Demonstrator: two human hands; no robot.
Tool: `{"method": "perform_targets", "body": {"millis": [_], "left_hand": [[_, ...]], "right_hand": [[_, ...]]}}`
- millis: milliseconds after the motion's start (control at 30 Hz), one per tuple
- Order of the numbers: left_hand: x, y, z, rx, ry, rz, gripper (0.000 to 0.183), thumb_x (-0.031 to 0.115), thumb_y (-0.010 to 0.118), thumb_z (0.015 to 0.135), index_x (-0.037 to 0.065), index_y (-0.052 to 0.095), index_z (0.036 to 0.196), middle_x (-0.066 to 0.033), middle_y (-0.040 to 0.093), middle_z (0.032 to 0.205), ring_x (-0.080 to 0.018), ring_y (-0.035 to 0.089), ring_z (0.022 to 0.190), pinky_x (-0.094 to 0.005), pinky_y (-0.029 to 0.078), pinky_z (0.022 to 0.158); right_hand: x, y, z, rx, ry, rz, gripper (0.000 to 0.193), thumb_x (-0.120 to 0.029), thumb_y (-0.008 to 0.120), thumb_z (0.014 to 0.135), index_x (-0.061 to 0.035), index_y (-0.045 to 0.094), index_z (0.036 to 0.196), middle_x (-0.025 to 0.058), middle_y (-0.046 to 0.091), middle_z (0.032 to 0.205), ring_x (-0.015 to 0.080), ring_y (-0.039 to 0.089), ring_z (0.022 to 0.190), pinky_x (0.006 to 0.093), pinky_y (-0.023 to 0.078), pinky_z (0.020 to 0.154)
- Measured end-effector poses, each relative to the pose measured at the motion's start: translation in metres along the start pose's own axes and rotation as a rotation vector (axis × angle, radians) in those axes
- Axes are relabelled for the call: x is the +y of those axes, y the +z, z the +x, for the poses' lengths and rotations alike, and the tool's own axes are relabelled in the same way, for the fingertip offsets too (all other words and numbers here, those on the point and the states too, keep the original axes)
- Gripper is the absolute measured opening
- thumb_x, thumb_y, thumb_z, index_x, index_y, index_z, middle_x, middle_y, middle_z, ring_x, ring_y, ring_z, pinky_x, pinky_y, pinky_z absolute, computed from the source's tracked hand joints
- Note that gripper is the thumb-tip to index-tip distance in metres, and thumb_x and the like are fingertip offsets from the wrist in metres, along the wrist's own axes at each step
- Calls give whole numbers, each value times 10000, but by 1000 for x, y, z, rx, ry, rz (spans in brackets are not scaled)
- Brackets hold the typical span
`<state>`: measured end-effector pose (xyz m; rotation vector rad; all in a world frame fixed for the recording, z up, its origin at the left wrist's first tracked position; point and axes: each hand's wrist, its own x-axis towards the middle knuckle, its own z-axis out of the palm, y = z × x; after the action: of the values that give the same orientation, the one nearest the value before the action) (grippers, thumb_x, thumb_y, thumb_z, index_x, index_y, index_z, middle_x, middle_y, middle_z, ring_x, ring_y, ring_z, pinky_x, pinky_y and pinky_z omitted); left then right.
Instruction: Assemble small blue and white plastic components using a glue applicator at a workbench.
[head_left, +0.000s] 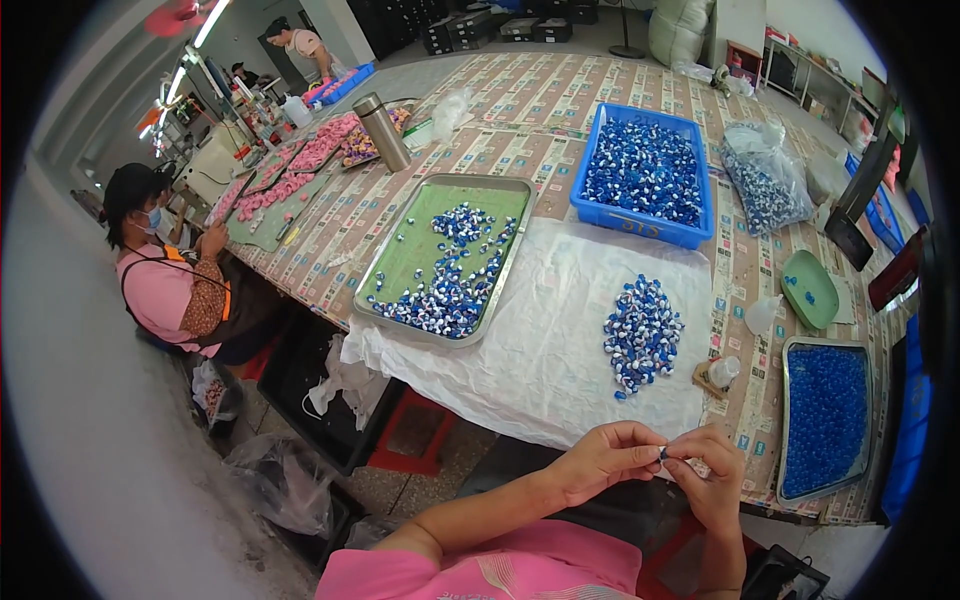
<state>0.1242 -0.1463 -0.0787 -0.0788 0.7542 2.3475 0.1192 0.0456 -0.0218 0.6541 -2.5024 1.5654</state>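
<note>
In front of my body, at the table's near edge, my left hand (603, 466) and my right hand (716, 474) meet fingertip to fingertip. Thumb and forefinger of each are closed on one small blue-and-white piece (663, 454), mostly covered by the fingers. Just beyond them, a loose pile of small blue-and-white pieces (642, 335) lies on a white cloth (550, 300). To its left, a metal-rimmed tray (405, 262) with a green bottom holds more of them. Right of my hands stands a metal tray (786, 425) full of small blue translucent pieces.
A blue plastic bin (640, 230) of blue-and-white pieces stands beyond the cloth, beside a filled clear bag (765, 180). Nearer are a green dish (808, 285) and a small white bottle (722, 371). A steel flask (383, 132) stands farther left. A co-worker (165, 285) sits at left.
</note>
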Motion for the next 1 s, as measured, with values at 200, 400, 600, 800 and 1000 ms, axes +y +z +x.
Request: {"method": "perform_targets", "body": {"millis": [200,400,600,800,1000], "left_hand": [[30,-15,0,164,224,336,154,83,641,927,30,650,1071,-36,672,930,-106,645,845,-240,525,778],[74,-62,-4,511,634,936,137,62,668,879,6,675,1004,-32,677,901,-84,622,798,-232,504,730],[97,-91,-8,755,778,1423,129,47,689,813,5,682,935,-65,671,873,-140,629,781,-270,507,711],[105,-102,-1,851,917,1690,127,28,667,805,13,677,930,-106,656,864,-235,614,782,-332,491,711],[96,-105,9,841,1027,1675,153,4,644,818,12,676,967,-121,666,937,-245,619,798,-327,495,692]], "right_hand": [[13,-33,-1,142,10,-154,206,62,712,723,-5,690,916,101,663,932,215,623,829,290,480,721],[76,-122,-27,468,146,-848,238,3,603,883,-10,639,1118,122,597,1204,267,562,1106,348,442,939],[124,-166,-49,422,363,-1015,271,-7,602,871,-16,619,1141,135,581,1198,306,514,1137,388,396,1002],[147,-173,-45,344,345,-920,250,40,612,826,4,622,1073,136,603,1071,307,572,998,363,445,911],[139,-165,-41,463,342,-803,201,72,592,839,13,617,1030,116,605,981,259,607,876,305,475,824]]}}
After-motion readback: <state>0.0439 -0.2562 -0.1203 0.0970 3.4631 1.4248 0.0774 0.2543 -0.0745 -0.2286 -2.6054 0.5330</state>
